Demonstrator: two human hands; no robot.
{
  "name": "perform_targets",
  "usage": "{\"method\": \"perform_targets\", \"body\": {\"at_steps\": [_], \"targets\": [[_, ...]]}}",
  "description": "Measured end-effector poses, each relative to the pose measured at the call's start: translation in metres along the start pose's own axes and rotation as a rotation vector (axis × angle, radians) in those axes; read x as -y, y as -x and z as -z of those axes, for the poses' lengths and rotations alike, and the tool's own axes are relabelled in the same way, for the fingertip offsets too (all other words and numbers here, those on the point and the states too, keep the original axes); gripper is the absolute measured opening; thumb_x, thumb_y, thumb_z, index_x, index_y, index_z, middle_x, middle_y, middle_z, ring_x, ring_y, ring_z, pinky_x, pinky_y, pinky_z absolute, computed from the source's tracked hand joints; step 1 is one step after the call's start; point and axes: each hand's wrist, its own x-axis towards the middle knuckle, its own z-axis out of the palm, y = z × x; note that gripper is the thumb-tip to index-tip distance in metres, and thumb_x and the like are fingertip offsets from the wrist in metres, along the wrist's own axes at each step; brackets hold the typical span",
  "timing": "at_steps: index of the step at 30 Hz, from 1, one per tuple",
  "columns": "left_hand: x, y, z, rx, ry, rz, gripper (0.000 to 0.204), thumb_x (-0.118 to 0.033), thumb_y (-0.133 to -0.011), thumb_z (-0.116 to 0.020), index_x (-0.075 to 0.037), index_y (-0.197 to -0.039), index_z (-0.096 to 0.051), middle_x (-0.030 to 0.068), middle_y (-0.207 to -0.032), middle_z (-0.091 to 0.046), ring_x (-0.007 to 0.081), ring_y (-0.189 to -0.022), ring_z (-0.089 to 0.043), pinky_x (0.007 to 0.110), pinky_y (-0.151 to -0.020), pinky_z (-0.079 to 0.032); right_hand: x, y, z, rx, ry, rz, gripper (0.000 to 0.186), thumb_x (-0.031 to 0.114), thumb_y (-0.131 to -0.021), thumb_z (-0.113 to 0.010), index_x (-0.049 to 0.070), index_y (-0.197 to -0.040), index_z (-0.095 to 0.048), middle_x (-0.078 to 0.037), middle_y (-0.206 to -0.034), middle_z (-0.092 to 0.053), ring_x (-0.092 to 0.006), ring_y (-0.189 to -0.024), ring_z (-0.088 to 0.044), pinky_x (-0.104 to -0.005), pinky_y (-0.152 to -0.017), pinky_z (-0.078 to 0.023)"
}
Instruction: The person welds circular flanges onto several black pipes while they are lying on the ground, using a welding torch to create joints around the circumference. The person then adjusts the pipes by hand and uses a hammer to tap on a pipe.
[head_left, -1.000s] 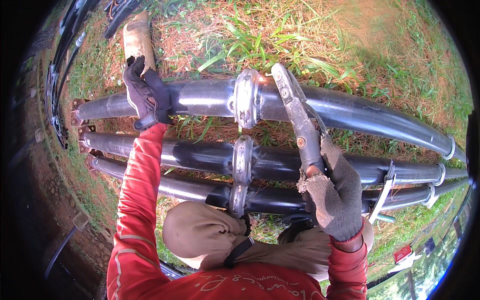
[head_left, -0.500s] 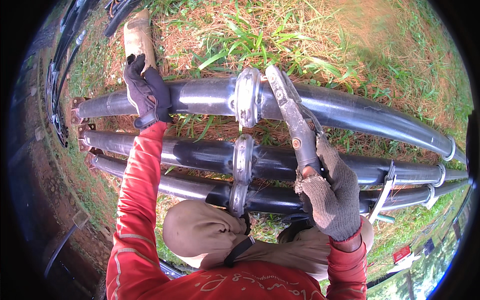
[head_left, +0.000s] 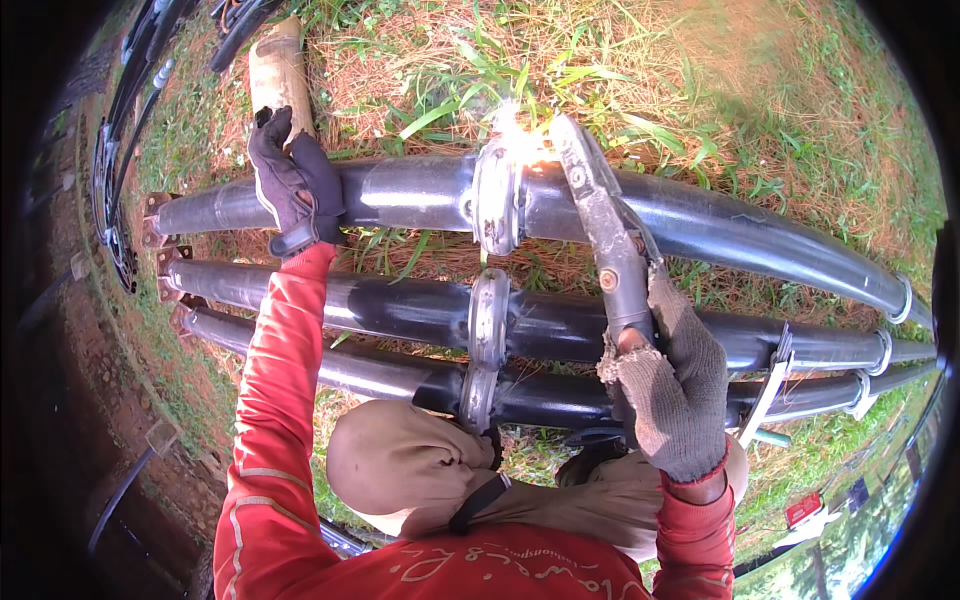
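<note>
In my right hand (head_left: 675,390), gloved in grey knit, I grip a worn grey welding electrode holder (head_left: 605,235) that slants up and left. A bright welding arc (head_left: 520,142) glares beside its head, at the right upper side of the silvery collar (head_left: 496,205) on the farthest black pipe (head_left: 405,193). The glare hides the electrode and weld spot. My left hand (head_left: 292,185), in a dark glove, rests on that pipe left of the collar, its fingers apart and holding nothing.
Two more black pipes (head_left: 400,308) with collars lie nearer, alongside the first. A wooden log (head_left: 277,70) lies on the grass beyond my left hand. Dark cables (head_left: 110,160) hang at the far left. A pale strip (head_left: 765,400) leans across the nearer pipes at right.
A bright arc with smoke has appeared at the collar. My right hand and the electrode holder have shifted slightly right. My left hand stays in place.
</note>
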Motion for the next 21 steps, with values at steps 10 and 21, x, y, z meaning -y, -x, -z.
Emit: {"method": "perform_targets", "body": {"at_steps": [10, 21], "targets": [[0.009, 0.002, -0.009, -0.044, 0.171, 0.012, 0.038, -0.011, -0.106, -0.065, -0.003, -0.143, -0.067, 0.0180, -0.147, -0.070, 0.0318, -0.140, -0.066, 0.044, -0.121, -0.049, -0.007, -0.001, 0.007, 0.052, 0.183, 0.047, 0.070, 0.005, -0.105, -0.076, -0.007, -0.168, -0.048, -0.021, -0.123, -0.079, -0.0189, -0.094, -0.081, -0.0364, -0.081, -0.067], [-0.001, 0.001, -0.003, -0.008, 0.018, 0.036, 0.038, -0.011, -0.105, -0.065, -0.005, -0.143, -0.069, 0.0181, -0.148, -0.070, 0.0338, -0.139, -0.067, 0.046, -0.121, -0.051, -0.005, 0.000, 0.006, 0.045, 0.223, 0.028, 0.068, 0.007, -0.105, -0.077, -0.007, -0.165, -0.050, -0.024, -0.126, -0.080, -0.0246, -0.095, -0.084, -0.0392, -0.082, -0.068]]}}
